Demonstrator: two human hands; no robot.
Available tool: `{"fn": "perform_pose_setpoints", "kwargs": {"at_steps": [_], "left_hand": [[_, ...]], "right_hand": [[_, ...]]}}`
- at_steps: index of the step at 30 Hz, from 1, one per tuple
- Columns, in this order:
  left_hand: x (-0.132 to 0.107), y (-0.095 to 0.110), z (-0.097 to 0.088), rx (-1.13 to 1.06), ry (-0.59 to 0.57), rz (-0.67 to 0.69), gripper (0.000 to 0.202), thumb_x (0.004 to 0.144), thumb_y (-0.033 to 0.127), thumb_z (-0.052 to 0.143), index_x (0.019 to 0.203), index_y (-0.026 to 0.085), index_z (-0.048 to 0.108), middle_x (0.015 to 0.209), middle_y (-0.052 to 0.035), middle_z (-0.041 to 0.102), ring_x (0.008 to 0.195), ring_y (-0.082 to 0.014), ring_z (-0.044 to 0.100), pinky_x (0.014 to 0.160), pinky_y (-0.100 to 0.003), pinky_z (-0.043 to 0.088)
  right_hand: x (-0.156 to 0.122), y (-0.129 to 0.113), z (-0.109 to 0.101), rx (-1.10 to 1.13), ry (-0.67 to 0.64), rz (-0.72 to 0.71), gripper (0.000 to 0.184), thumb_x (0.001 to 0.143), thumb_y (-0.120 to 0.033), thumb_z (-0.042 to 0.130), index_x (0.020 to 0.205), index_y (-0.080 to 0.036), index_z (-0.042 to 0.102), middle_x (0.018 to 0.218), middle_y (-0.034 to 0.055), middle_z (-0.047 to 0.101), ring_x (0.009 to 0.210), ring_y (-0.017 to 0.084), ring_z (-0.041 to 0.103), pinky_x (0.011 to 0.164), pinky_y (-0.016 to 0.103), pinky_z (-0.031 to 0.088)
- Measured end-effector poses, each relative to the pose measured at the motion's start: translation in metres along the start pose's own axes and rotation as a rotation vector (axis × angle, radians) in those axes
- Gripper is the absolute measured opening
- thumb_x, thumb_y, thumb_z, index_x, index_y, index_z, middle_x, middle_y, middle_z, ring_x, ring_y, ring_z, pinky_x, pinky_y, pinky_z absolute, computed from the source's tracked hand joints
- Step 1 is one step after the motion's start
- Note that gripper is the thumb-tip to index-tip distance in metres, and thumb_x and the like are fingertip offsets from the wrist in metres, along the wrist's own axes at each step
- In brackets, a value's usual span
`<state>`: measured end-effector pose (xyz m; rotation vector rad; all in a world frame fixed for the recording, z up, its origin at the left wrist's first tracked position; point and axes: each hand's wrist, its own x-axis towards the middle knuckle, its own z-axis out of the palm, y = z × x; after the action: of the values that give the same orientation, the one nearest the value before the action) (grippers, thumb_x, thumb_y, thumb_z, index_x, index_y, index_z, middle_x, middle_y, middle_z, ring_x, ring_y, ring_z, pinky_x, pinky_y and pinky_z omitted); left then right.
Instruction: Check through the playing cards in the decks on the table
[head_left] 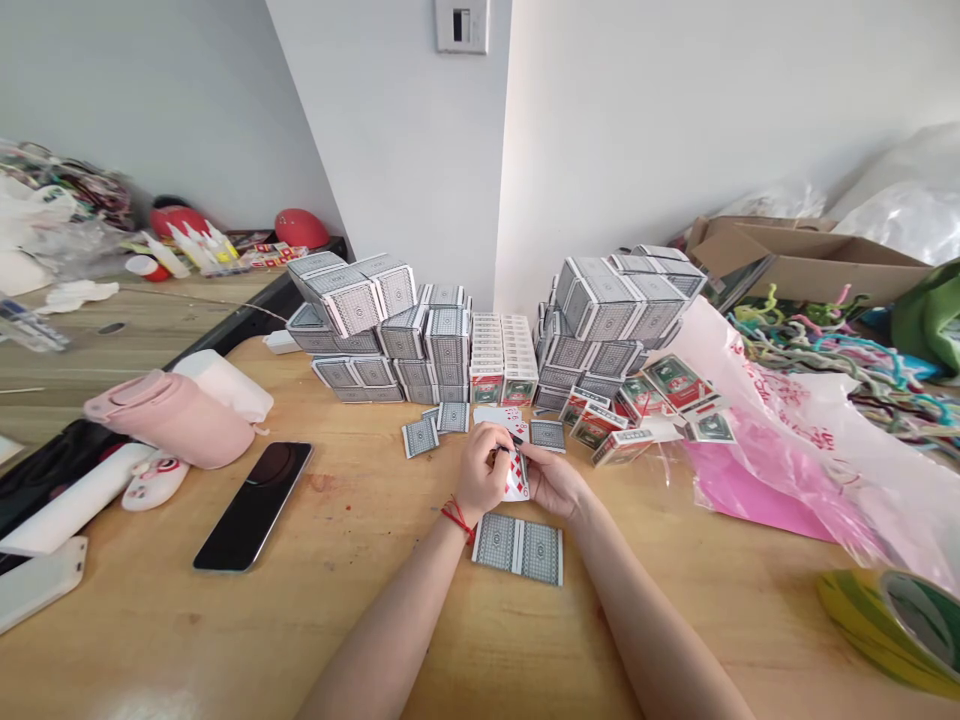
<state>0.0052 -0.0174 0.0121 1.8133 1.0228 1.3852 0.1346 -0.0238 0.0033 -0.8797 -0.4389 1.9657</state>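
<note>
My right hand (556, 482) holds a playing card (516, 478) with red diamonds, face up, thumb and fingers along its right edge. Over the card's upper left, my left hand (484, 468) is closed; a small dark thing shows at its fingertips, too small to make out. A red string bracelet (457, 520) circles the left wrist. Just beyond the hands lie more face-up cards (495, 416), with a face-down card (547, 435) on their right and further face-down cards (453, 417) on their left. Nearer me, two patterned card backs (517, 548) lie side by side.
Tall stacks of grey-backed cards stand at the left (352, 300) and right (600, 300), with rows of card boxes (503, 350) between them. A phone (253, 507) and pink pouch (176, 418) lie left. Plastic wrapping (795, 450) and a tape roll (892, 625) lie right.
</note>
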Motion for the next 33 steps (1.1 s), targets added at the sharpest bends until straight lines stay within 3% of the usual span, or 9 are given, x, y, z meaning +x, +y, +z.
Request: {"fn": "perform_pose_setpoints", "kwargs": {"at_steps": [5,10,13,22,28,33], "left_hand": [[-0.002,0.002,-0.001,-0.018,0.006,0.008,0.014,0.074,0.013,0.041,0.073,0.019,0.053,0.085,-0.0048,0.054,0.088,-0.0174,0.052,0.081,-0.032,0.042],[-0.001,0.001,-0.004,0.011,0.028,-0.09,0.014,0.075,0.017,0.047,0.084,0.02,0.058,0.091,-0.0047,0.057,0.088,-0.0162,0.054,0.08,-0.029,0.042],[0.0,-0.003,-0.006,0.009,0.025,-0.137,0.013,0.075,0.018,0.05,0.08,0.019,0.061,0.089,-0.0046,0.06,0.087,-0.0163,0.056,0.078,-0.028,0.043],[0.006,-0.01,-0.009,0.002,0.018,-0.328,0.018,0.076,0.027,0.053,0.081,0.017,0.067,0.083,-0.0049,0.068,0.076,-0.0162,0.06,0.069,-0.026,0.045],[0.006,-0.007,-0.01,-0.052,0.016,-0.375,0.021,0.075,0.026,0.053,0.087,0.016,0.067,0.088,-0.0051,0.069,0.081,-0.0161,0.062,0.072,-0.025,0.047],[0.004,-0.01,-0.011,-0.053,0.018,-0.364,0.02,0.075,0.027,0.054,0.084,0.016,0.067,0.088,-0.0053,0.069,0.082,-0.016,0.062,0.071,-0.024,0.047]], "right_hand": [[0.003,0.003,-0.006,-0.019,0.042,-0.105,0.006,0.074,-0.014,0.056,0.075,-0.016,0.061,0.069,0.0025,0.066,0.06,0.014,0.061,0.06,0.027,0.052],[0.002,-0.003,-0.012,-0.012,0.005,-0.081,0.006,0.072,-0.011,0.058,0.072,-0.014,0.063,0.071,0.0035,0.067,0.063,0.013,0.061,0.065,0.026,0.051],[0.002,-0.007,-0.016,-0.049,-0.037,-0.062,0.008,0.07,-0.011,0.061,0.077,-0.013,0.064,0.074,0.0045,0.067,0.066,0.013,0.062,0.067,0.026,0.051],[0.002,-0.003,-0.011,-0.149,-0.064,-0.171,0.016,0.069,-0.021,0.067,0.082,-0.012,0.067,0.08,0.0067,0.069,0.074,0.015,0.064,0.076,0.031,0.051],[-0.002,-0.002,-0.006,-0.195,-0.099,-0.154,0.022,0.064,-0.024,0.072,0.081,-0.011,0.068,0.083,0.0079,0.069,0.077,0.019,0.065,0.079,0.037,0.051],[0.001,0.001,-0.005,-0.25,-0.033,-0.178,0.026,0.059,-0.03,0.076,0.076,-0.012,0.069,0.074,0.0062,0.068,0.069,0.018,0.065,0.071,0.035,0.053]]}}
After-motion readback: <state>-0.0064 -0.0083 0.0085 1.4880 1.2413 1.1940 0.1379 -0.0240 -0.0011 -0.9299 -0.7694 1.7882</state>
